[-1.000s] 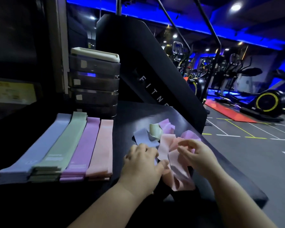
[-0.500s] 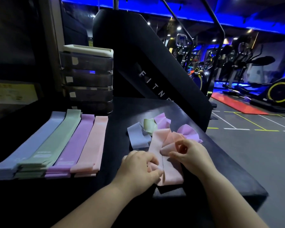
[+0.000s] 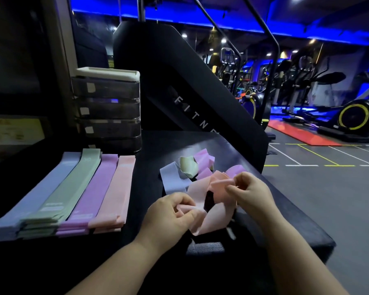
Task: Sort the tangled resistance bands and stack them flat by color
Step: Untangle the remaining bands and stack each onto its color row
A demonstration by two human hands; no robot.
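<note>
A pink band [image 3: 213,220] is spread open as a loop between my hands. My left hand [image 3: 168,213] pinches its near end and my right hand [image 3: 249,192] pinches its far end. Behind it lies the tangle: a blue band [image 3: 170,179], a green band [image 3: 189,167] and a purple band [image 3: 202,165]. On the left of the black table [image 3: 147,167] lie four flat stacks side by side: blue stack [image 3: 36,199], green stack [image 3: 66,192], purple stack [image 3: 92,192], pink stack [image 3: 115,192].
A drawer unit [image 3: 109,107] with a white lid stands behind the stacks. A black slanted machine panel [image 3: 190,99] rises behind the tangle. The table's right edge [image 3: 307,220] drops to the gym floor, where exercise machines [image 3: 349,116] stand.
My hands have drawn apart and pulled the pink band out of the tangle into an open loop. The camera view has shifted slightly.
</note>
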